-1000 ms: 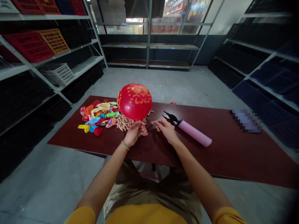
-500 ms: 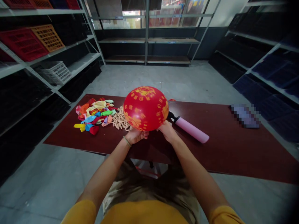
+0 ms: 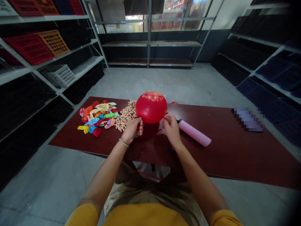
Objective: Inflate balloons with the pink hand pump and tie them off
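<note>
An inflated red balloon [image 3: 151, 106] with orange print sits low over the dark red table [image 3: 235, 157], between my two hands. My left hand [image 3: 133, 129] curls its fingers against the balloon's lower left side. At the lower right side, my right hand [image 3: 171, 127] pinches something small I cannot make out. A pink hand pump [image 3: 192, 133] with a black nozzle lies just right of my right hand. A heap of tan looped ties [image 3: 125, 116] lies behind my left hand.
A pile of flat coloured balloons [image 3: 97, 117] lies on the table's left part. A blurred-out object [image 3: 248, 119] lies at the far right. Metal shelves with red, orange and white crates [image 3: 42, 44] line the left; dark shelves line the right.
The balloon came down from above my left hand to rest between both hands near the table. My right hand left the ties and moved to the balloon's right side.
</note>
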### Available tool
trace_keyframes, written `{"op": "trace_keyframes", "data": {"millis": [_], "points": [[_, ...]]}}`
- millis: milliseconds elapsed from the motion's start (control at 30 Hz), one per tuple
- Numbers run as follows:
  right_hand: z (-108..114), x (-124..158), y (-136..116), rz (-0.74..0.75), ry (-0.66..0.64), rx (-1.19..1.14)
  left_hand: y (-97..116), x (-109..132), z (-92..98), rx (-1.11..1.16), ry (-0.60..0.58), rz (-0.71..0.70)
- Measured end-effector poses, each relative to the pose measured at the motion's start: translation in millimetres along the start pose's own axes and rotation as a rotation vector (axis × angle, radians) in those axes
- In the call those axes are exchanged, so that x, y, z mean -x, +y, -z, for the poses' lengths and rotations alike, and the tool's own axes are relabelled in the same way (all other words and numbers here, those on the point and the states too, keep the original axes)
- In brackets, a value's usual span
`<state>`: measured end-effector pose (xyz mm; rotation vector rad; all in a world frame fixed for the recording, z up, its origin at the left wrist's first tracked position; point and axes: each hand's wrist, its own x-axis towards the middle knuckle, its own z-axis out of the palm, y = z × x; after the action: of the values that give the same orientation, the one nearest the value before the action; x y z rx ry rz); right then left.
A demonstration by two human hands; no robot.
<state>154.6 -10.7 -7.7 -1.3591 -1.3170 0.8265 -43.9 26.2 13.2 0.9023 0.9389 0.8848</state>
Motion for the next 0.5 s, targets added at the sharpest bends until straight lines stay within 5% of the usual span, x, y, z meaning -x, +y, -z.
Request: {"op": "trace_keyframes", "data": {"millis": [133,200,333,500], "points": [[26,-8,-41,0.191,0.280,-0.116,40,7,9.9,-0.351,-0.011,-0.004],[37,-12,-70,0.348,0.287,0.036,57,13,9.9,-0.500,-0.077,-0.004],[37,-18,-113,0.651,-0.061,0.456,81,24,0.3,-0.710,-0.234,-0.001],[16,-18,-122,0.796,-0.396,0.637,98,36,-13.5,-0.618,-0.416,0.048]]}}
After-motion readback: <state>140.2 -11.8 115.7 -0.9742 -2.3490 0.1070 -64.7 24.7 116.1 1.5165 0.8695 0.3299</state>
